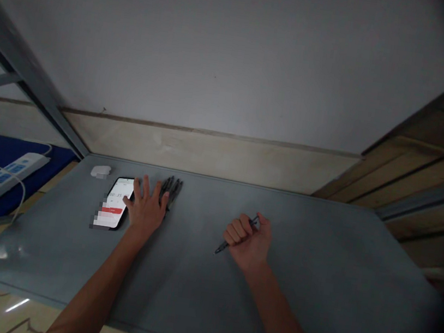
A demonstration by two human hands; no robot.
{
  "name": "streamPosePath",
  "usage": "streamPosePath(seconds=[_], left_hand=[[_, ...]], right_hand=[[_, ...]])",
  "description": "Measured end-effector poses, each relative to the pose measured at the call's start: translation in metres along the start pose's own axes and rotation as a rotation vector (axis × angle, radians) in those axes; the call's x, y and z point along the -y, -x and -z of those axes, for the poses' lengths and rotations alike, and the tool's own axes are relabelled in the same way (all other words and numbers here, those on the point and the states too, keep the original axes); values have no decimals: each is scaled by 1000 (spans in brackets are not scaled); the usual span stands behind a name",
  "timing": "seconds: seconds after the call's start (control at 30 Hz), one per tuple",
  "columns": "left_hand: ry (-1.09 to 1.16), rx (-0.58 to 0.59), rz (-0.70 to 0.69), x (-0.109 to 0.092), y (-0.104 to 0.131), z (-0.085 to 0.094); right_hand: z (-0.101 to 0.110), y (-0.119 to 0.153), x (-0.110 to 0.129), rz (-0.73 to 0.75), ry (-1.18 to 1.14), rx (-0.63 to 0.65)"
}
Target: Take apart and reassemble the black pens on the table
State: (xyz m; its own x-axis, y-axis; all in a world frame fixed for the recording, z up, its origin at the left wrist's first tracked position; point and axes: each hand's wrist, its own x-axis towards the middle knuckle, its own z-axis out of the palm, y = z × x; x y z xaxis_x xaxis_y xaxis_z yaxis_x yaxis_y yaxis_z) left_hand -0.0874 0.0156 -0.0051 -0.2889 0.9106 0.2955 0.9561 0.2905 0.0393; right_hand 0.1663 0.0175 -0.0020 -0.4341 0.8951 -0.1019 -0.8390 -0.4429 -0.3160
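Observation:
My right hand [248, 242] is closed around a dark pen [220, 248], its thumb at the pen's upper end and the other end pointing down to the left. On the grey table [188, 288], my left hand [146, 208] is spread palm down between a phone [117, 201] and several dark pens [176, 189]. Its little-finger or thumb edge partly covers the pens, so contact with them is unclear. The phone's screen is lit and shows a timer with a red button.
A small white case [100, 171] lies at the table's back left. Further left, a white power strip [0, 185] with cables rests on a blue surface. A wall stands behind the table, with metal frame bars at left and wooden boards [406, 176] at right.

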Motion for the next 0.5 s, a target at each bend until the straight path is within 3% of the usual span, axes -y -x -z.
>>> streamPosePath(seconds=[0.5], left_hand=[[35, -28, -45, -7, 4, 1]], right_hand=[[-1, 1, 1, 38, -7, -13]])
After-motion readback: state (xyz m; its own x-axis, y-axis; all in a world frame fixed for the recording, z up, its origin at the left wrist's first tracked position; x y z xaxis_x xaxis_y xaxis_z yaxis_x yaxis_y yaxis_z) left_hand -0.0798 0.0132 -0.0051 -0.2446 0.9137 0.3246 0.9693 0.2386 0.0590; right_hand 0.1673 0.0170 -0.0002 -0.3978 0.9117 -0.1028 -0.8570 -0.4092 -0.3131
